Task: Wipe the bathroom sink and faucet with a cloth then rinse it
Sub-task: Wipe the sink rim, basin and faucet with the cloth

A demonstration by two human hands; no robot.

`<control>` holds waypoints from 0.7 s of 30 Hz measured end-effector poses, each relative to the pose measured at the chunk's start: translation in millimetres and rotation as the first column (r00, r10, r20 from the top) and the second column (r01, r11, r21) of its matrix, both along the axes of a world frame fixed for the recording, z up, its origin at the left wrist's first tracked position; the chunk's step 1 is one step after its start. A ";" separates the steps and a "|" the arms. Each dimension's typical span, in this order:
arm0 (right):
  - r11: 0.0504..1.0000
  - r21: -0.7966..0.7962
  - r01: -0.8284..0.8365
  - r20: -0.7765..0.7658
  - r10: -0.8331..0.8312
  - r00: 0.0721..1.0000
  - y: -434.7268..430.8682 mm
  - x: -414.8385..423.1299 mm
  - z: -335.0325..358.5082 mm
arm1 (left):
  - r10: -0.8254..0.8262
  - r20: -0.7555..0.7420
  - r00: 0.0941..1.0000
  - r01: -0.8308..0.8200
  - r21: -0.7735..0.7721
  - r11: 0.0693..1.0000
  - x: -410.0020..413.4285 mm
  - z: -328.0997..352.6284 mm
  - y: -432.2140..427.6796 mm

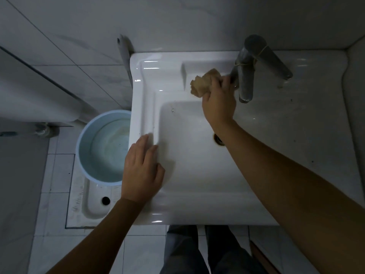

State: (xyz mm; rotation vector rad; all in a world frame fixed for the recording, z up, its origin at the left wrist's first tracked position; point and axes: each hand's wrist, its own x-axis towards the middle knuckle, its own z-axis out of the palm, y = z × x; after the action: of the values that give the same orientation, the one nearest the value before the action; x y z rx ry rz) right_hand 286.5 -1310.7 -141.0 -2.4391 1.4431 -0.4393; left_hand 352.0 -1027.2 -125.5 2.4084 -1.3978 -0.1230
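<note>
- Cloth (204,82), tan and bunched, sits clamped in my right hand (219,101), pressed against the base of the faucet (245,76) at the back of the sink (197,155).
- My left hand (142,171) lies flat, fingers spread and holding nothing, on the sink's left rim.
- Drain (218,139) shows just beside my right wrist.
- Blue bucket (102,147) of water stands on the floor left of the sink.

The sink (177,198) basin lies open; the faucet (245,76) blocks its back edge.

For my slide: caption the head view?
Right hand wipes beside faucet with cloth; left hand rests on sink.
</note>
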 end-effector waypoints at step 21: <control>0.990 0.087 -0.112 0.217 0.091 0.972 22.3 52.0 0.9 | -0.082 -0.036 0.996 0.086 0.103 0.991 12.2 -5.6 5.6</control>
State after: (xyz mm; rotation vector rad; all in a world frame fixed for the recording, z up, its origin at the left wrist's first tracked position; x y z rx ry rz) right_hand 338.4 -1288.4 -140.1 -2.2957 1.2167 -0.5726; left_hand 364.1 -1021.5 -131.1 2.4193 -1.5139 -0.2610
